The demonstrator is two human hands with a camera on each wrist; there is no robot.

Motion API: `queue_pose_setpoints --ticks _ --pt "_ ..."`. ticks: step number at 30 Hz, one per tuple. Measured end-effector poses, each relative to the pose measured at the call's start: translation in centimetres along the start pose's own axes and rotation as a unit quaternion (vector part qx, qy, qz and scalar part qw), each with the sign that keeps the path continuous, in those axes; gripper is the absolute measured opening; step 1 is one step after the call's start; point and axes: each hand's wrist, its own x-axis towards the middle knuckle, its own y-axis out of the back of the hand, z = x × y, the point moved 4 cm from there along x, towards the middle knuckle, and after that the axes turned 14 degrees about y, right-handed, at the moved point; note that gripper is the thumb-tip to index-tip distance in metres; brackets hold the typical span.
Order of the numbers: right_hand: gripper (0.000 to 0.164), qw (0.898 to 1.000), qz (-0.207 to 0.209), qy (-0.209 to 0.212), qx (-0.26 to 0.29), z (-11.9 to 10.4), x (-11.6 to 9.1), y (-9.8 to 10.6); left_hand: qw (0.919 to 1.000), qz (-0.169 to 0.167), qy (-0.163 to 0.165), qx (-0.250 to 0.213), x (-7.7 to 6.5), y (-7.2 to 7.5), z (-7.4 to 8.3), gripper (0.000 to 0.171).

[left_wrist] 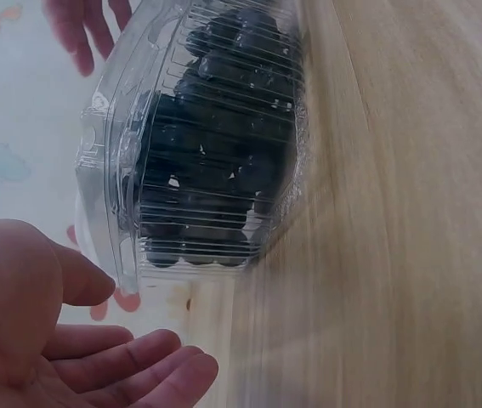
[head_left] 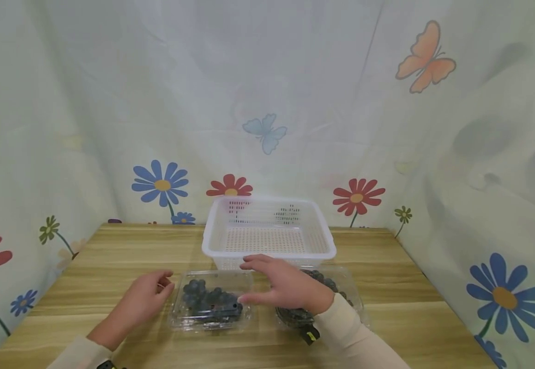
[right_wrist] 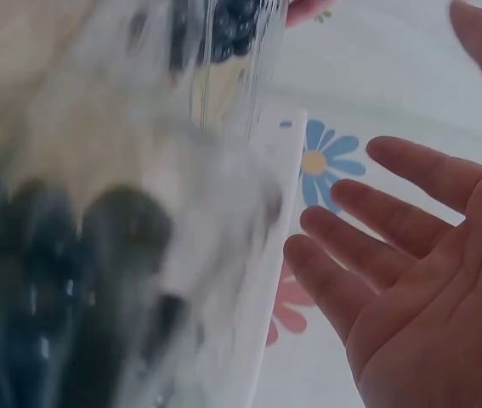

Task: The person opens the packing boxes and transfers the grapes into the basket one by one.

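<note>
Two clear plastic boxes of dark grapes lie side by side on the table. My left hand (head_left: pixel 144 297) is just left of the left box (head_left: pixel 179 316); its fingers are loosely bent and hold nothing. In the left wrist view the palm of the left hand (left_wrist: pixel 70 340) faces up beside that box, its thumb close to the rim. Grapes (left_wrist: pixel 215 153) show through the ribbed wall. My right hand (head_left: pixel 290 287), thumb and fingers spread, reaches over the right box (head_left: pixel 350 287) towards the left one and partly hides the right box. Nothing is in the right palm (right_wrist: pixel 445 263).
A white perforated plastic basket (head_left: pixel 269 254) stands behind the two boxes. The wood-grain table (head_left: pixel 133 246) ends at a curtain (head_left: pixel 193 102) printed with flowers and butterflies, which encloses the back and sides.
</note>
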Motion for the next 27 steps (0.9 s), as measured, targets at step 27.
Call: queue_pose_setpoints --ticks 27 --pt "0.048 0.997 -0.005 0.046 -0.068 -2.4 3.5 -3.9 0.9607 -0.152 0.139 -0.186 0.1 -1.9 -1.4 0.035"
